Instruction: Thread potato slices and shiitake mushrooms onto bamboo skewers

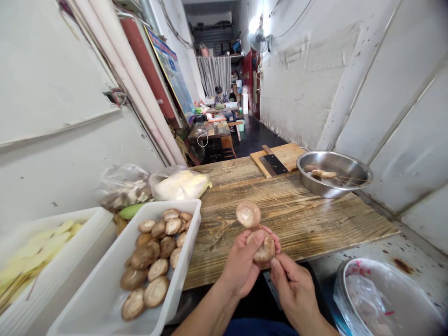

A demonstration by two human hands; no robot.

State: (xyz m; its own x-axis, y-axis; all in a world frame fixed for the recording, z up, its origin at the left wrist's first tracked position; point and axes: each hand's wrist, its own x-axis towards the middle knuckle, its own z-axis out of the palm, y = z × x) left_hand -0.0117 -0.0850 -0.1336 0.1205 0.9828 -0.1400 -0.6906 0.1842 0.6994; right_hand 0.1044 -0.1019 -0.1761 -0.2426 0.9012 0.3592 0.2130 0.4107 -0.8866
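Note:
My left hand [243, 261] is wrapped round a brown mushroom [265, 247], its thumb lying across the cap. Just above the fingers sits a second mushroom [248, 214], pale underside showing, apparently on the same thin wooden skewer [260, 227]; most of that skewer is hidden. My right hand [292, 282] pinches close below the held mushroom, where the skewer's lower end seems to be. To the left, a white plastic tub [101, 280] contains several loose mushrooms [142, 255]. Thin skewers [276, 196] lie on the wooden board [224, 186] beyond my hands.
A steel bowl [318, 186] at the right holds mushrooms on skewers. Behind it, a cleaver [274, 164] rests on a chopping board [290, 156]. Pale slices [42, 252] fill another tub at far left. Plastic bags [180, 184] stand behind the tubs; a lined bucket [388, 298] is lower right.

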